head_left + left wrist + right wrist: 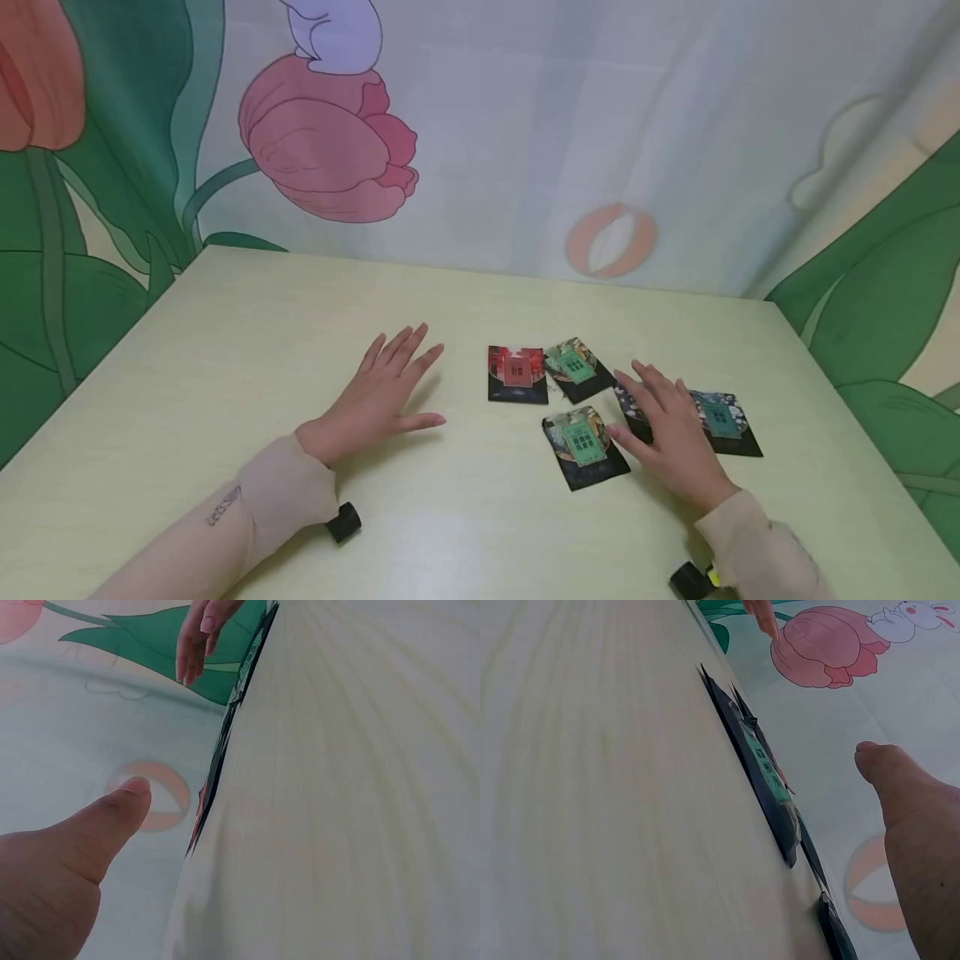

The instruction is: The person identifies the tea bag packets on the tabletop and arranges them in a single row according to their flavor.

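My left hand [378,400] is over the table's left half, fingers spread and holding nothing. Right of it lies a black sachet with a red label [517,373]. Two sachets have green labels: one at the back [577,370], another nearer the front [585,446]. My right hand [671,437] hovers with loosely extended fingers over a dark floral sachet [632,411], partly hidden beneath it. A teal-label sachet [724,423] shows right of that hand. Each wrist view has its own thumb raised above the tabletop, with the sachets seen nearly edge-on.
The pale wooden table [450,533] ends at a printed curtain [480,150] along the back. Green leaf prints flank both sides. Black wrist straps [345,523] show below the beige sleeves [288,492].
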The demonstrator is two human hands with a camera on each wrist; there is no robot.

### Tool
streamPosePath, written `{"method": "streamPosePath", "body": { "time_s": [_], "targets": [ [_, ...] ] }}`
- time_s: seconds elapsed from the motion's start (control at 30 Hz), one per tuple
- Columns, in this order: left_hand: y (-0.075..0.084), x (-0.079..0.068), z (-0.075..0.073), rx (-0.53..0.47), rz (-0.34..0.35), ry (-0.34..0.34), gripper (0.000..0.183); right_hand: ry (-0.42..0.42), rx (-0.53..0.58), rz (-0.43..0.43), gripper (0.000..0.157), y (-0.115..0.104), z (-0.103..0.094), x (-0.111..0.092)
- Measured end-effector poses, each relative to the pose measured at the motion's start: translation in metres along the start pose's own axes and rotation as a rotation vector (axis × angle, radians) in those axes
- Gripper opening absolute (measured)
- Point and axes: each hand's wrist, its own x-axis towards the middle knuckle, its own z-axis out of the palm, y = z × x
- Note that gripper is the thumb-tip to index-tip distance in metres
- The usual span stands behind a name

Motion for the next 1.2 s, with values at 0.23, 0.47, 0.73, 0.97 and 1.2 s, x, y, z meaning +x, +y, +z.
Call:
{"method": "streamPosePath", "body": {
  "time_s": [0.23, 0.47, 0.73, 0.97, 1.2],
  "targets": [
    [0.007, 0.012, 0.008, -0.024, 0.041, 0.053, 0.084, 0.042, 0.042, -0.094, 0.067, -0.012, 0.005, -0.005],
    [0.013, 0.022, 0.014, -0.107, 0.043, 0.081, 0.076, -0.029, 0.032, -0.119, 0.064, -0.021, 0.01, -0.011],
    [0.02, 0.031, 0.022, -0.143, 0.015, 0.042, 0.075, -0.055, 0.023, -0.15, 0.063, -0.027, 0.014, -0.012],
    [0.022, 0.039, 0.029, -0.169, 0.001, 0.028, 0.072, -0.076, 0.017, -0.133, 0.059, -0.025, 0.017, -0.013],
    [0.023, 0.049, 0.036, -0.185, -0.013, 0.013, 0.071, -0.092, 0.001, -0.141, 0.054, -0.025, 0.018, -0.014]
  ]
}}
